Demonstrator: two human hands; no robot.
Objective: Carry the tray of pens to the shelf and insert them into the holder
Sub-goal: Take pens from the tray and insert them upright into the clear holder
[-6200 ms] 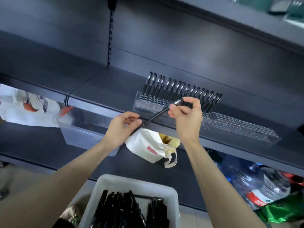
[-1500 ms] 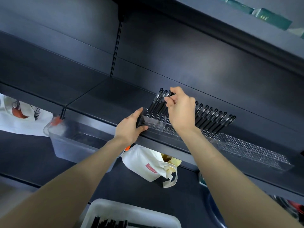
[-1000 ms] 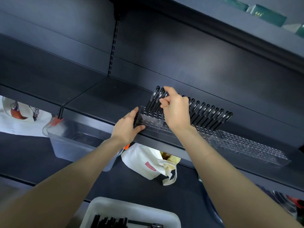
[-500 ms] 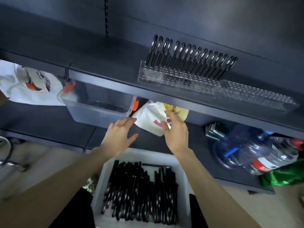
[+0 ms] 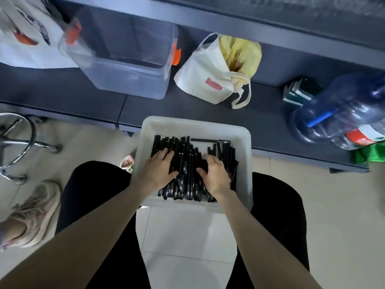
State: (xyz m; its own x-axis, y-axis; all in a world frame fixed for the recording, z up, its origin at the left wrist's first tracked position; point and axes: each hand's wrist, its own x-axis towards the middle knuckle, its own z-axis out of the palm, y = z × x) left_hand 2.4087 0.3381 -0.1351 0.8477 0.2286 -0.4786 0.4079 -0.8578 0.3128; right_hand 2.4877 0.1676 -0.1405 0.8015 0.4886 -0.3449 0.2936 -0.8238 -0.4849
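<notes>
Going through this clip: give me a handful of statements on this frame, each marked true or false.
1. The left hand and the right hand both lie on the pens in the tray. True.
2. The pens are blue. False: they are black.
3. The clear bin stands left of the cloth bag. True.
4. The cloth bag is empty. False: yellow material shows in its mouth.
5. The water bottle lies left of the tray. False: it lies to the right.

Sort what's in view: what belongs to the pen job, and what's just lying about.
Job in hand:
tray
pens lying in it
left hand and right hand, both resting on the pens

Just lying about:
clear bin
tote bag
printed bag
water jugs
books
stool
shoe
</notes>
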